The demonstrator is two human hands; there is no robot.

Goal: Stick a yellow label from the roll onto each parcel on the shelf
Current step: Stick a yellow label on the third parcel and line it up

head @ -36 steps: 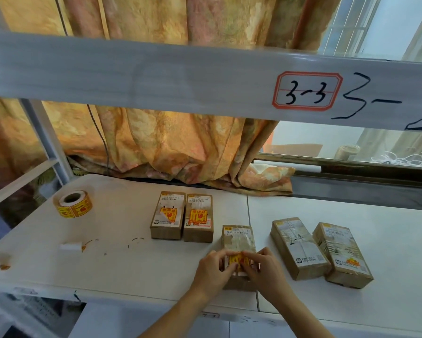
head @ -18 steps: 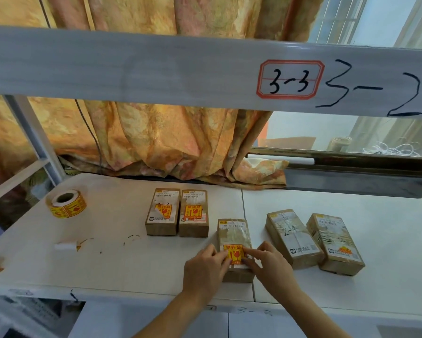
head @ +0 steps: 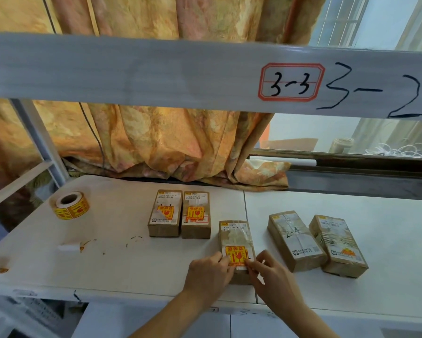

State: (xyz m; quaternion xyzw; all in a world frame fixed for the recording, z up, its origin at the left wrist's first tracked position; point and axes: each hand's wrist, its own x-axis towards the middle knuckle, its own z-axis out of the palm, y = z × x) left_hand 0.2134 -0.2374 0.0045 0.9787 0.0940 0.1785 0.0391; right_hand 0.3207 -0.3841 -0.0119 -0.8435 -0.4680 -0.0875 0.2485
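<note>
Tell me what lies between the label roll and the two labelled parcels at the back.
Head view: only bare shelf between label roll and labelled parcels.

Both bare forearms reach in from below — the left hand (head: 208, 272) and right hand (head: 273, 276) lie knuckles up, close together, fingers (head: 223, 258) curled down, fingertips nearly meeting.

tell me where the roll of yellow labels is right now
In the head view the label roll lies at the far left of the white shelf, well left of the two labelled parcels, away from both hands.
</note>
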